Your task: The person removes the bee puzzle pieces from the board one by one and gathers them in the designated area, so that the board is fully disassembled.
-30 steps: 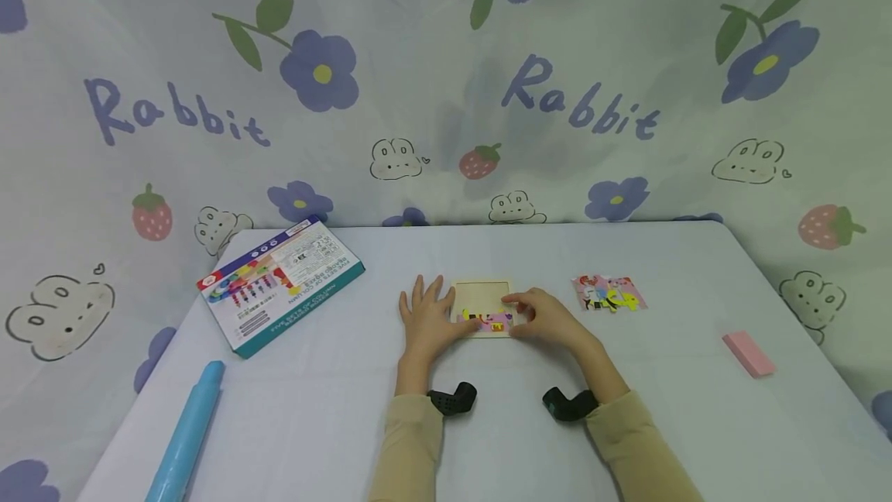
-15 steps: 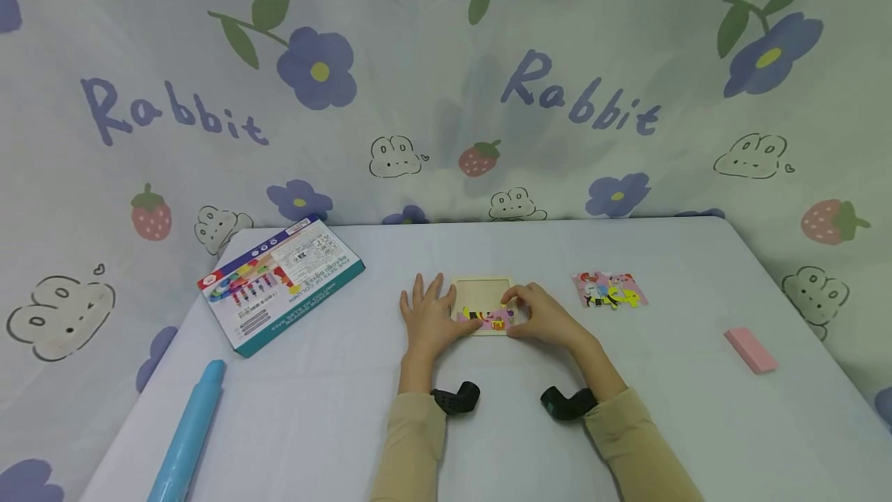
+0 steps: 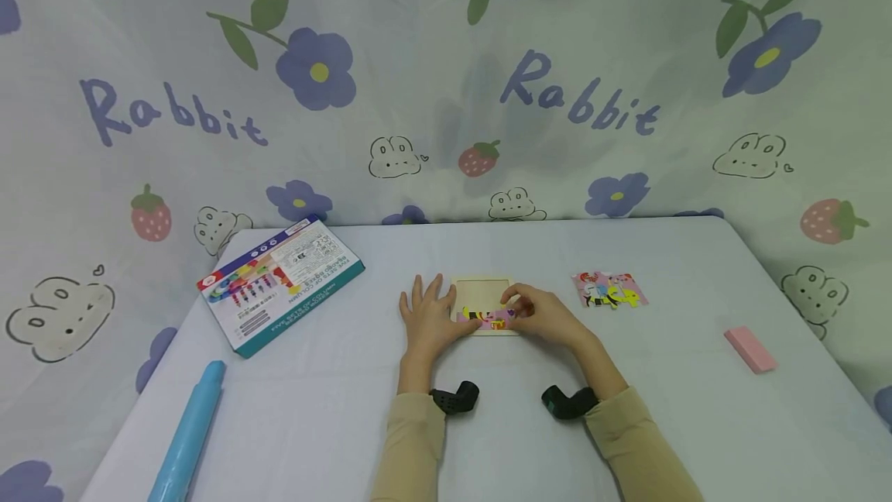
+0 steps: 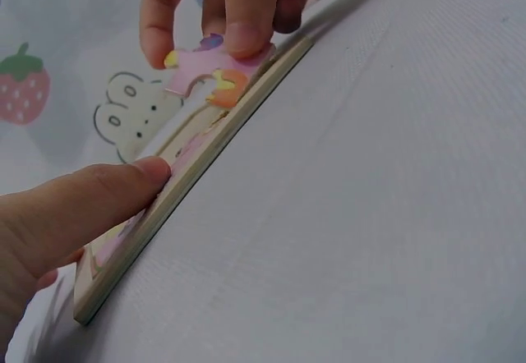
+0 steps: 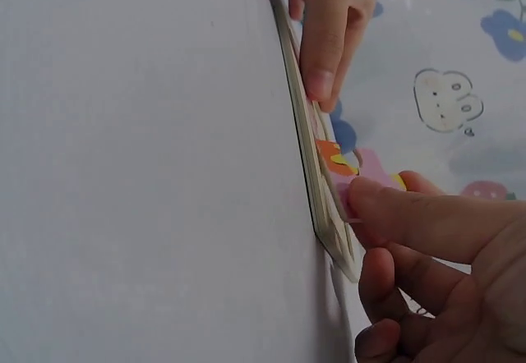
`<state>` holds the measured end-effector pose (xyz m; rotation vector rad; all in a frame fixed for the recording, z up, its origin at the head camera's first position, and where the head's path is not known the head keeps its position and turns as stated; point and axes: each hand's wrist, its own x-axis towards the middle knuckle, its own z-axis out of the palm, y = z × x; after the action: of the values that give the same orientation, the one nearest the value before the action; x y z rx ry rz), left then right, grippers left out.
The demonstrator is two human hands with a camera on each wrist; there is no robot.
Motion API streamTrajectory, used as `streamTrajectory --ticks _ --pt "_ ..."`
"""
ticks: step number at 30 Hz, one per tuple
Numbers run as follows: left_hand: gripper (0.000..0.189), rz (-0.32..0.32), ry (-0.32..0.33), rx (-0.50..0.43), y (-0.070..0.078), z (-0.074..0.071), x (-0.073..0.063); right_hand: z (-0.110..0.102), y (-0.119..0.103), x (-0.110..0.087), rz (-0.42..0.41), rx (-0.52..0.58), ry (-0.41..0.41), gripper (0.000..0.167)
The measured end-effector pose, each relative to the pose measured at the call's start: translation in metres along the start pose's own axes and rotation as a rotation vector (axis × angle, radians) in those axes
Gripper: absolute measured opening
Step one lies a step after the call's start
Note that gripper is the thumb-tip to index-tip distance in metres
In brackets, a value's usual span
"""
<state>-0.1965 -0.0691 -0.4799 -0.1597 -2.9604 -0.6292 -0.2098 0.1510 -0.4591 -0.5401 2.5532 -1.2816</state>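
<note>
A shallow wooden puzzle tray lies mid-table, its far part bare and pink pieces along its near side. My left hand is at the tray's left edge with fingers spread, and its straight thumb presses on the pieces inside. My right hand pinches a pink puzzle piece with an orange and yellow print between thumb and fingers. In the left wrist view this piece is tilted, raised over the tray's near right corner. Its right end is hidden by the fingers.
Several colourful puzzle pieces lie together right of the tray. Farther right is a pink rectangular block. A printed cardboard box sits at the back left, with a light blue tapered tube in front of it.
My right thumb has shifted slightly from the tray's near edge up onto the puzzle piece, the fingers staying beside the tray. My left hand keeps its place.
</note>
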Motion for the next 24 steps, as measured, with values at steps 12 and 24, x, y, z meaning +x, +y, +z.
streamTrajectory --ticks 12,24 --pt "0.081 0.005 -0.001 -0.007 -0.001 0.002 0.000 -0.035 0.013 -0.012 0.122 0.140 0.033 0.035" --pt "0.080 0.005 -0.008 -0.021 0.000 -0.001 -0.001 -0.071 0.039 -0.032 0.193 0.166 0.036 0.038"
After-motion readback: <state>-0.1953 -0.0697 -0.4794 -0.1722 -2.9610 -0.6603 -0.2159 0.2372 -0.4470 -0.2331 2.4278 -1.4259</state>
